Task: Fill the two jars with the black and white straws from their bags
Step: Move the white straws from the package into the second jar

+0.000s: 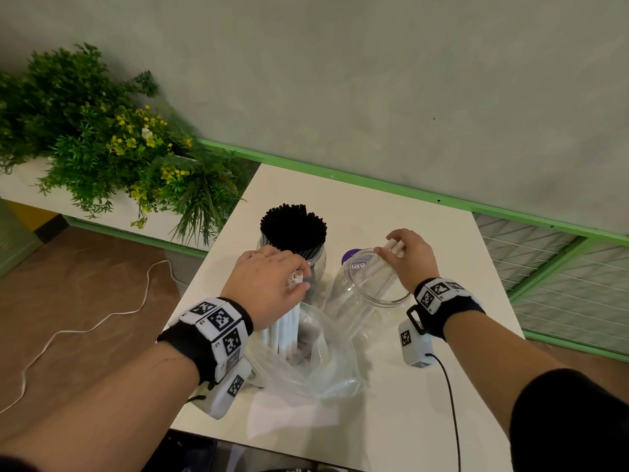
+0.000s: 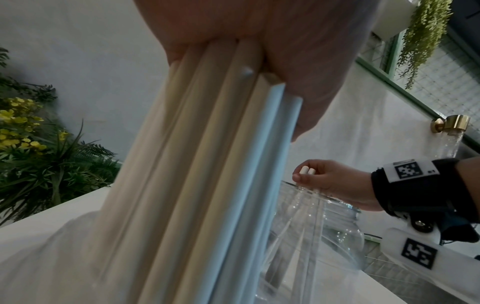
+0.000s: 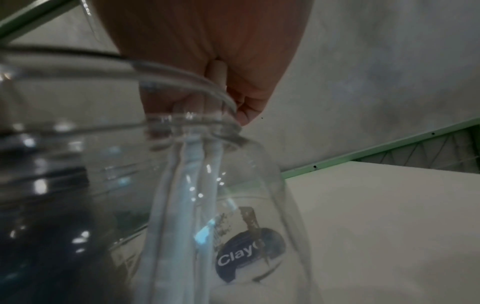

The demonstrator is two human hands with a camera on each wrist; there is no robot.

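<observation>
Both hands clasping white straws: left (image 1: 269,281) a thick upright bundle (image 2: 197,164), right (image 1: 410,255) a few over the clear jar (image 1: 371,294).

A flat white surface (image 1: 391,212) holds two clear glass jars. The far left jar (image 1: 315,258) is packed with thin black straws (image 1: 293,229). The right jar (image 1: 360,301) has a purple label. A crumpled clear plastic bag (image 1: 316,366) of white straws (image 1: 287,328) sits near them.
</observation>
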